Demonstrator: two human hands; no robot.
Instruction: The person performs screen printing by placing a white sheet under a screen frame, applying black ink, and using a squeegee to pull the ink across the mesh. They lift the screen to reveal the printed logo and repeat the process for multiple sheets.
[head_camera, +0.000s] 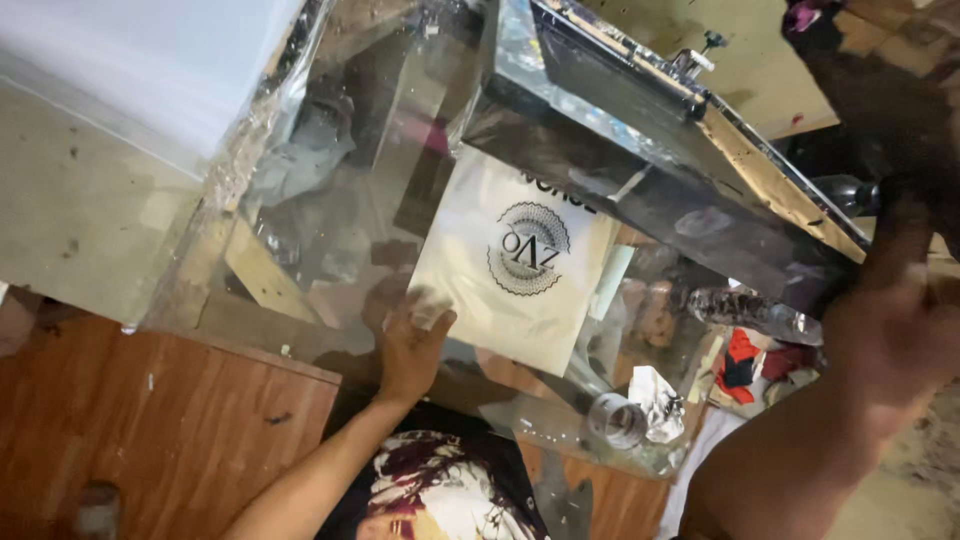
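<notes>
I am pressing my left hand (412, 345) on a cream-white sheet (510, 265) carrying a round black emblem of fine dotted rings with black lettering. Above the sheet, a screen frame (640, 150) is showing silver-grey metal and a pale tan wooden edge. Below and left of the sheet, the floor (150, 420) is glowing reddish-brown. Right of the sheet, a red cloth (740, 358) is lying beside crumpled silver foil (655, 398).

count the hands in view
2: the left hand presses the corner of the white printed sheet on the glass table; the right hand, blurred, is raised near the screen frame.
</notes>
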